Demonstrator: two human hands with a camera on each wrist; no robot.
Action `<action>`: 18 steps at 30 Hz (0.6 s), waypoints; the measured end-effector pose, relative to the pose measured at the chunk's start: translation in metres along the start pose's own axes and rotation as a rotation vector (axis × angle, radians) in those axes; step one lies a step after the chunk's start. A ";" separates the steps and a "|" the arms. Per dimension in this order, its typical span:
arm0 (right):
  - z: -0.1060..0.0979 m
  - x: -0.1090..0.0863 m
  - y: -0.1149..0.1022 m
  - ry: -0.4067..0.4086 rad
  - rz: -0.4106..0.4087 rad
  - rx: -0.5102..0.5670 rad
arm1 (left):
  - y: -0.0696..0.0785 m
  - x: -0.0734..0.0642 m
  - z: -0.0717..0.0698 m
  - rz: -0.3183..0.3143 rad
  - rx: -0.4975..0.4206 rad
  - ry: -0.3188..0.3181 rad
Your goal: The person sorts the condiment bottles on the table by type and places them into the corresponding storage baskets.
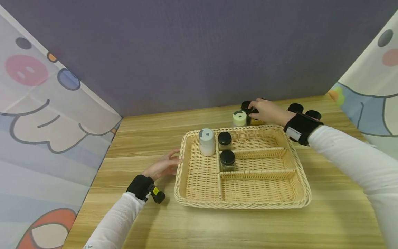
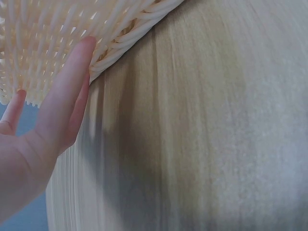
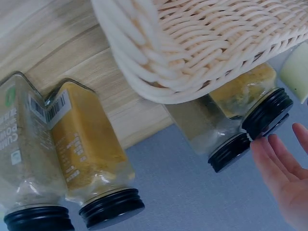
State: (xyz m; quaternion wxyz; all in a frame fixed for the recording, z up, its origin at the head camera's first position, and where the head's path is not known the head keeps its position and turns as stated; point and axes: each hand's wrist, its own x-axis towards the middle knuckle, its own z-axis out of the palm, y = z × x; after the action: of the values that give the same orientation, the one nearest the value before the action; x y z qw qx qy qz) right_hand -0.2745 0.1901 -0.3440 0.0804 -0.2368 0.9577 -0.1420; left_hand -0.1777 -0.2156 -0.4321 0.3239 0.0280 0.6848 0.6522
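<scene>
Layout: divided basket [image 1: 242,205] on table [image 1: 149,138], jars inside and behind.
Left compartment: one container [image 1: 207,143], toward the rear. Right of the divider, a jar [image 1: 225,140] at the left end of the rear compartment; another jar [image 1: 228,160] directly before it, in the middle one. Behind the rear rim: a second container [image 1: 239,119], with clustered jars [image 1: 256,122] to its right, beside the right hand [image 1: 268,111]; farther right, a pair of jars [image 1: 295,108]. Left hand [image 1: 162,166]: at basket's left side.
</scene>
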 end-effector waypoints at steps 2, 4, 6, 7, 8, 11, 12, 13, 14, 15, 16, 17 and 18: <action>0.001 -0.001 0.001 -0.003 0.006 0.001 | 0.000 0.000 0.000 -0.001 0.002 0.002; 0.002 -0.001 0.003 -0.009 0.009 -0.001 | 0.000 0.000 0.000 -0.001 0.002 0.003; 0.003 -0.002 0.005 -0.014 0.011 -0.006 | 0.000 0.000 0.000 -0.002 0.001 0.003; 0.004 -0.002 0.006 -0.020 0.012 -0.005 | 0.000 0.000 0.000 -0.001 0.002 0.002; 0.005 -0.002 0.007 -0.022 0.012 -0.007 | 0.000 0.000 0.000 -0.002 0.002 0.003; 0.008 -0.002 0.009 -0.014 0.008 -0.006 | -0.001 0.000 -0.001 0.001 0.002 -0.002; 0.009 -0.002 0.010 -0.009 0.004 -0.006 | -0.001 0.000 0.000 0.003 0.003 -0.004; 0.010 -0.002 0.010 -0.005 0.002 -0.004 | -0.001 0.000 0.000 0.004 0.005 -0.006; 0.011 -0.002 0.011 0.001 -0.003 -0.003 | 0.000 0.000 0.000 0.005 0.003 -0.007; 0.012 -0.002 0.011 0.006 -0.007 -0.001 | 0.000 0.000 0.000 0.007 0.001 -0.009; 0.013 -0.002 0.012 0.010 -0.013 0.002 | 0.000 0.000 0.001 0.008 -0.001 -0.011; 0.014 -0.002 0.012 0.013 -0.012 0.009 | 0.000 0.000 0.001 0.009 -0.004 -0.015; 0.015 -0.002 0.013 0.014 -0.013 0.016 | 0.000 0.000 0.001 0.009 -0.008 -0.016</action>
State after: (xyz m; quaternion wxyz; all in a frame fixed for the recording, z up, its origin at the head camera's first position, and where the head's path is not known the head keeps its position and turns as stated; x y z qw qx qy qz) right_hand -0.2752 0.1981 -0.3621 0.0748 -0.2412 0.9556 -0.1518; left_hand -0.1772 -0.2145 -0.4322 0.3265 0.0347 0.6795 0.6561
